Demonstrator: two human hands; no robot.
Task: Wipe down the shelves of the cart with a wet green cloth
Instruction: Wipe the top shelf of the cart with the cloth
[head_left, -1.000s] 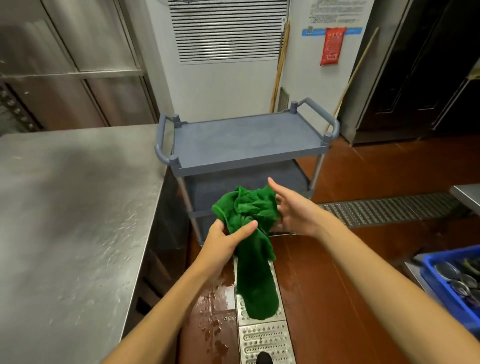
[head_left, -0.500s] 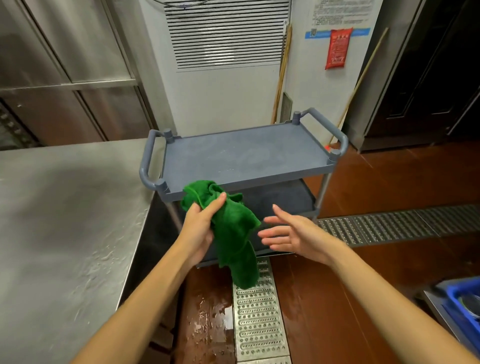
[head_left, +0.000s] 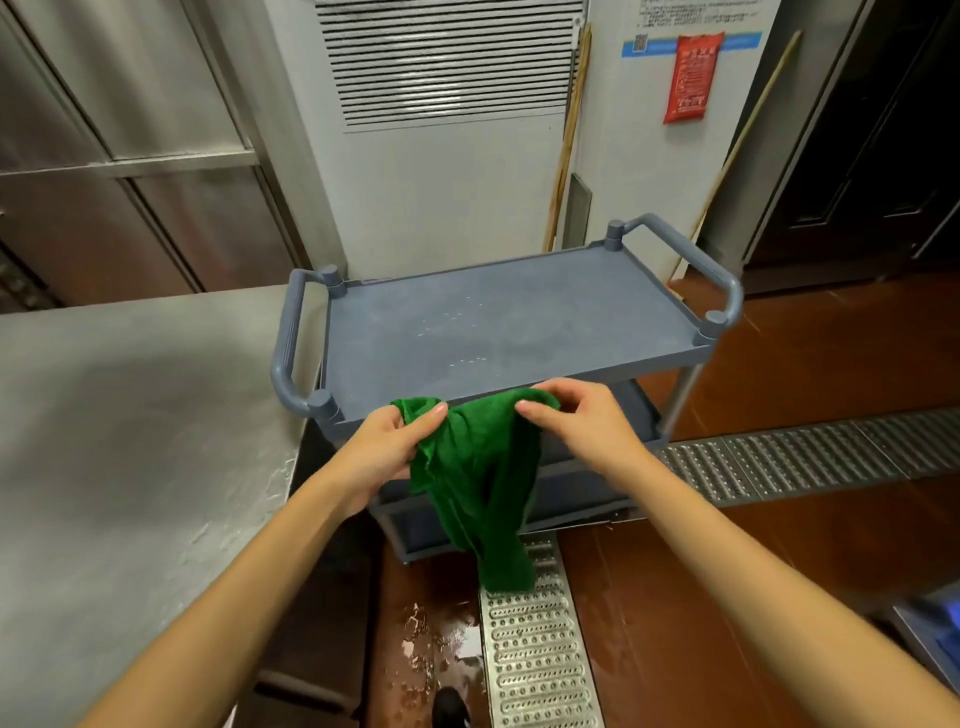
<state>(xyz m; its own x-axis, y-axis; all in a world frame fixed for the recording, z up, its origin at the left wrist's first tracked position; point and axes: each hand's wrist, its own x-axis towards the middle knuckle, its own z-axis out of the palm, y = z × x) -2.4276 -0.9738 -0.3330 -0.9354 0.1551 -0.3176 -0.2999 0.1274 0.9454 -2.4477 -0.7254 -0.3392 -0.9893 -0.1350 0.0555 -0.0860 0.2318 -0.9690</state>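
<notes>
Nearest, in front of the cart, a perforated steel floor drain grate runs toward it, with a wet patch on the red-brown floor just left of the grate. Above the grate, at the front edge of the grey-blue plastic utility cart, both hands hold the crumpled green terry cloth in the air. The left hand grips its left corner, thumb pressed over the fabric. The right hand pinches the upper right edge with curled fingers. Most of the cloth hangs down in front of the cart's lower shelves, touching no shelf.

The cart's flat top shelf carries a few small droplets and a faint darker patch near its middle. Whether it has been wiped I cannot tell. By my reading the wiping is barely begun, if at all: the cloth is being spread out, and every shelf is left to do.

Left of the cart stands a brushed steel worktable. Behind the cart is a white louvred cabinet.
</notes>
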